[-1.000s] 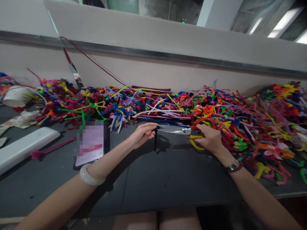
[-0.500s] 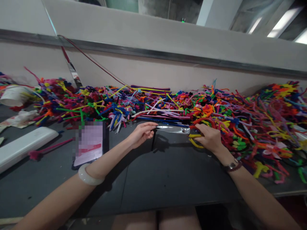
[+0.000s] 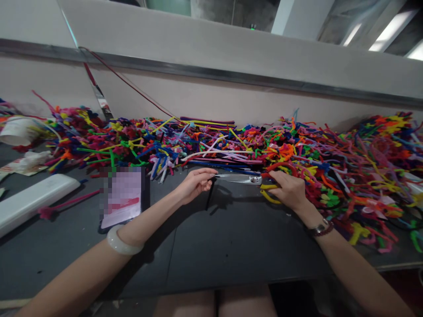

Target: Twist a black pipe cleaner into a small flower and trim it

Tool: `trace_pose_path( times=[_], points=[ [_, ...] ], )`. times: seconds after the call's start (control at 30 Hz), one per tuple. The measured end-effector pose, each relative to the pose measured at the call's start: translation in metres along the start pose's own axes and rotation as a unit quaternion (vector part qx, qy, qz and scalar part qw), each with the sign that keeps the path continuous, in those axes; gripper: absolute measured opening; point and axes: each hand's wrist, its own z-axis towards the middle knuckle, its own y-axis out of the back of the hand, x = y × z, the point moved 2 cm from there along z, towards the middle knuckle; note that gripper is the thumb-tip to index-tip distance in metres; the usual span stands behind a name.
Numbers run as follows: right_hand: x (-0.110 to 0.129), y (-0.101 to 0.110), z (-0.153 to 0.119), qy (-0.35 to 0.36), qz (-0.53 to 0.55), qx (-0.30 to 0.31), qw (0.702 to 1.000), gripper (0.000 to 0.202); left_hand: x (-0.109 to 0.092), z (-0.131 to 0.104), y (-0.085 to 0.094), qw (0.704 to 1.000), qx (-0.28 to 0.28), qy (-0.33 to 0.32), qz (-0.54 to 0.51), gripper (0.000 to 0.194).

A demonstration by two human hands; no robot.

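My left hand [image 3: 198,185] is closed in a pinch on a black pipe cleaner [image 3: 210,196], one end of which hangs down below the fingers. My right hand [image 3: 287,189] is wrapped round the handles of a pair of scissors, partly hidden by the fingers; yellow handle parts show beneath them. The silver scissor blades [image 3: 239,178] point left and look nearly closed, their tips at the black pipe cleaner beside my left fingertips. Whether the blades touch it I cannot tell.
Heaped pipe cleaners [image 3: 231,145] in many colours line the back of the dark table [image 3: 198,255] against a partition [image 3: 231,97]. Left of my arm lie a pixelated phone-like object [image 3: 122,207], a long white case [image 3: 36,200], a pink pipe cleaner [image 3: 72,201] and a white cup [image 3: 16,132].
The hanging end of the black pipe cleaner has swung slightly to the left. Both hands and the scissors stay almost where they were.
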Motion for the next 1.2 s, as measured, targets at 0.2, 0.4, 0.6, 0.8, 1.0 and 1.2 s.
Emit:
trace_pose_path(
  times=[0.2, 0.4, 0.6, 0.8, 1.0, 1.2],
  points=[
    [-0.0025, -0.0038, -0.0032, -0.028, 0.023, 0.032, 0.999, 0.044, 0.0024, 0.0001, 0.0011, 1.0, 0.025, 0.017, -0.008, 0.015],
    [-0.0022, -0.0035, -0.0024, -0.013, 0.023, 0.016, 1.0, 0.041, 0.0043, -0.0005, 0.0013, 0.998, 0.034, 0.047, -0.031, 0.016],
    [-0.0018, -0.0027, -0.0011, 0.0, 0.023, 0.006, 1.0, 0.041, 0.0042, -0.0013, 0.0012, 0.997, 0.04, 0.052, -0.042, 0.019],
    [-0.003, -0.0049, -0.002, -0.016, 0.034, 0.04, 0.999, 0.042, 0.0065, 0.0, 0.0029, 0.996, 0.054, 0.049, -0.046, 0.019],
    [-0.0026, -0.0029, -0.001, -0.016, 0.047, 0.05, 0.998, 0.039, 0.0058, 0.0, 0.0027, 0.995, 0.056, 0.058, -0.05, 0.017],
    [0.002, -0.0043, 0.0035, -0.045, 0.043, 0.095, 0.994, 0.042, 0.0054, 0.0007, 0.0029, 0.996, 0.038, 0.061, -0.049, 0.015]
  ],
)
